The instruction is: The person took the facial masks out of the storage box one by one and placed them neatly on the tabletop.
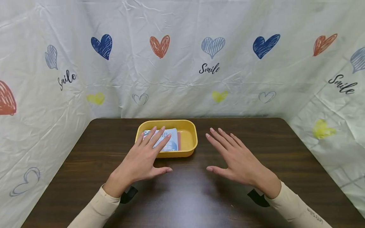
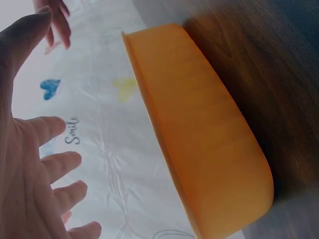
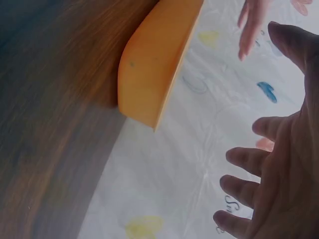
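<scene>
A yellow plastic tray with rounded corners stands near the far edge of the table. In its left part lies a white and light-blue printed packet, with a strip of a pinkish-red item showing at its right side. My left hand is held palm down with fingers spread, overlapping the tray and partly hiding the packet in the head view. To the right of the tray, my right hand hovers with straight, spread fingers and holds nothing. Both wrist views show the tray's outer wall beyond the fingers.
The dark wooden table has rounded far corners. White cloth printed with hearts and "Smile" hangs behind it and along both sides. A black wrist strap shows below the left sleeve, another black strap below the right.
</scene>
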Motion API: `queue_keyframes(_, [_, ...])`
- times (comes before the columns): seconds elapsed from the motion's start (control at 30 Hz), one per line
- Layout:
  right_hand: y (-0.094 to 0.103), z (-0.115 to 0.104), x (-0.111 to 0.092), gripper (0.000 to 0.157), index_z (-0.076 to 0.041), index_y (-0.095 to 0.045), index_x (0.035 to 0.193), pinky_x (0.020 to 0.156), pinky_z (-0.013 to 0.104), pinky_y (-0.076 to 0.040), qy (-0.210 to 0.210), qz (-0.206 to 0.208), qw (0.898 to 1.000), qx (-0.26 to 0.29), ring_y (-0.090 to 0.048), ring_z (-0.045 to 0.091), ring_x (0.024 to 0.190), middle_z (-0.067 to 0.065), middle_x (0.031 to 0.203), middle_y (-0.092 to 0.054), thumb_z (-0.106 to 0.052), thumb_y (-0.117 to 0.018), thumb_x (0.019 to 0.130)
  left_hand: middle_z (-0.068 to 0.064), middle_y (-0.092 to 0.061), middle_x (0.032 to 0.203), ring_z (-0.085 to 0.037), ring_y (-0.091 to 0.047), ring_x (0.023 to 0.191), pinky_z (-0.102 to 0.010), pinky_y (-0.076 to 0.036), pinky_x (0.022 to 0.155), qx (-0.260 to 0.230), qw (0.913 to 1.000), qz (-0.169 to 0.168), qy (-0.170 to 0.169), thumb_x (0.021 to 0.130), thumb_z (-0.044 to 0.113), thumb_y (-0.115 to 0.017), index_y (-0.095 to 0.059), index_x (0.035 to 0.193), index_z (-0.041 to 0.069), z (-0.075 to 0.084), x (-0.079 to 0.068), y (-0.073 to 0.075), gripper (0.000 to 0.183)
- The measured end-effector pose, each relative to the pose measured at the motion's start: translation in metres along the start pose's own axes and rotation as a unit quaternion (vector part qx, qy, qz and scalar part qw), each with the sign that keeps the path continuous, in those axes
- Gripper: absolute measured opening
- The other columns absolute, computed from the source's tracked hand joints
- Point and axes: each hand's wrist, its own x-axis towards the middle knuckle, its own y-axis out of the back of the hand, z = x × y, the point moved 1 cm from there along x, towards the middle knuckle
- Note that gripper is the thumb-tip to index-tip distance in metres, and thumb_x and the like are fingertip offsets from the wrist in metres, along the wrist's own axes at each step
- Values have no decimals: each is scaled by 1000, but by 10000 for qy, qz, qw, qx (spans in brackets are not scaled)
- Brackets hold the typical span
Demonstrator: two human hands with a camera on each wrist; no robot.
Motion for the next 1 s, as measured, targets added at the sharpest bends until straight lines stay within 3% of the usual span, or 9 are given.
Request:
queue_keyframes(0.17, [1, 1, 1, 93, -25, -19, 163, 117, 57, -30, -96, -119, 9989, 453, -26, 28, 153, -5, 169, -18, -65, -61, 91, -9, -17, 170, -36, -20, 154, -62, -25, 119, -8, 10000, 51, -25, 82, 82, -55, -25, 162, 21, -4, 0, 1, 105])
queue_keyframes(0.3, [0, 4, 2, 91, -24, -19, 163, 117, 56, -31, -186, -137, 9968, 764, -27, 27, 153, -5, 168, -21, -60, -63, 93, -10, -22, 168, -37, -26, 152, -59, -29, 119, -147, 9994, 272, -160, 82, 74, -65, -29, 161, 18, -10, -1, 3, 104])
queue_keyframes(0.5, [-2, 8, 3, 81, -27, -27, 161, 112, 52, -40, -613, -212, 9867, 1488, -40, 23, 145, -5, 161, -38, -55, -64, 95, -11, -35, 162, -34, -42, 144, -49, -43, 111, -809, 9944, 665, -131, 79, 52, -83, -38, 157, 14, -22, 0, 5, 98])
queue_keyframes(0.7, [-1, 13, 10, 63, -19, -46, 151, 102, 42, -50, -759, 231, 9612, 2641, -58, 18, 129, -5, 142, -59, -34, -71, 95, -5, -43, 158, -32, -49, 136, -48, -57, 90, -1318, 9886, 638, 346, 81, 35, -86, -40, 156, 21, -35, -3, 6, 90])
queue_keyframes(0.87, [-1, 16, 17, 58, -25, -50, 148, 102, 44, -51, -982, 114, 9338, 3439, -62, 17, 124, -9, 138, -62, -30, -72, 95, -7, -51, 151, -31, -54, 131, -51, -54, 97, -1819, 9791, 703, 580, 81, 21, -87, -42, 155, 19, -48, -7, 4, 87])
queue_keyframes(1.0, [-3, 16, 24, 56, -27, -51, 147, 103, 52, -49, -1139, -122, 9103, 3977, -61, 16, 126, -8, 139, -61, -32, -72, 95, -10, -57, 144, -28, -59, 120, -48, -55, 92, -2200, 9699, 737, 742, 80, 15, -86, -44, 154, 17, -61, -8, 1, 86])
